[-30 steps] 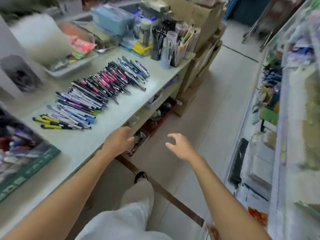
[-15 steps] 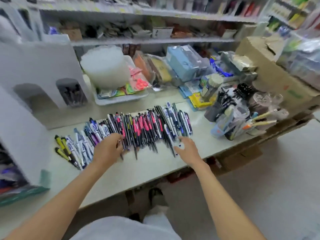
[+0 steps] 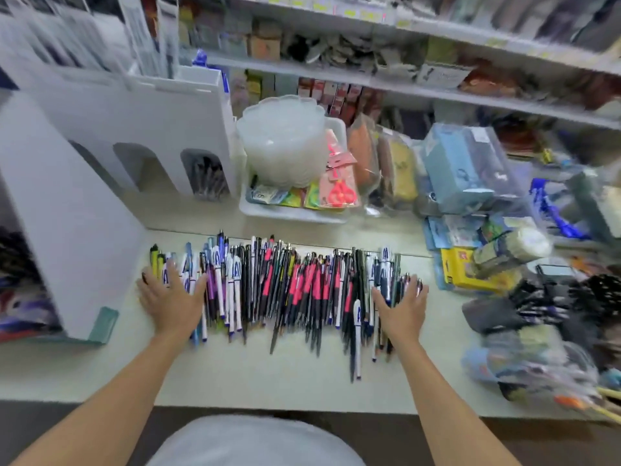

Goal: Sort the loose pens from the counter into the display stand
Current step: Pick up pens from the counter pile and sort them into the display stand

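Both hands lie flat, fingers straight — left hand (image 3: 171,302) and right hand (image 3: 401,306) bracketing the row of mixed-colour plastic pens (image 3: 285,290), gripping nothing.

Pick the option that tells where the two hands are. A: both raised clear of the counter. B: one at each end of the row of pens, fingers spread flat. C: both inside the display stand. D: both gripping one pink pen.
B: the left hand lies flat on the left end of the row of pens and the right hand on its right end, fingers straight.
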The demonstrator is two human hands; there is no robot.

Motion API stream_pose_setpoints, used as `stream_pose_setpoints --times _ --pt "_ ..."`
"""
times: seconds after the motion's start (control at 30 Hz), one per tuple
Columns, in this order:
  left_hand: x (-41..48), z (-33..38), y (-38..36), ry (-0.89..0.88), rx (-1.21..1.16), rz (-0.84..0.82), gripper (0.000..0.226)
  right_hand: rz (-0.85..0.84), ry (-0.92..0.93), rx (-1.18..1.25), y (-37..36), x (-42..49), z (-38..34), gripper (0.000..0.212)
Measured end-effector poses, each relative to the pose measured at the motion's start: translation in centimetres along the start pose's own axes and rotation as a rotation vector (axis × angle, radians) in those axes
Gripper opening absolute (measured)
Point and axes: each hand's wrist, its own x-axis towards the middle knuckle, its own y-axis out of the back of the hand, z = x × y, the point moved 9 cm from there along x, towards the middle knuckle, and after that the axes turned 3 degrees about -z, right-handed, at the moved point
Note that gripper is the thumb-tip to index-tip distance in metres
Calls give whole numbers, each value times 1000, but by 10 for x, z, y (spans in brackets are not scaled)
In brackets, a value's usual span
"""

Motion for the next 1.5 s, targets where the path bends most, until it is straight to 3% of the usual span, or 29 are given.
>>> stream_pose_setpoints --times 0.33,0.73,1.5 --pt "-7 26 -12 6 8 25 97 -34 -16 30 -22 0 -9 97" --pt "-28 51 -24 2 -5 8 117 -12 47 -20 -25 -4 -24 116" --pt "-66 119 -65 -19 19 -86 116 -13 53 -145 -37 -6 -49 107"
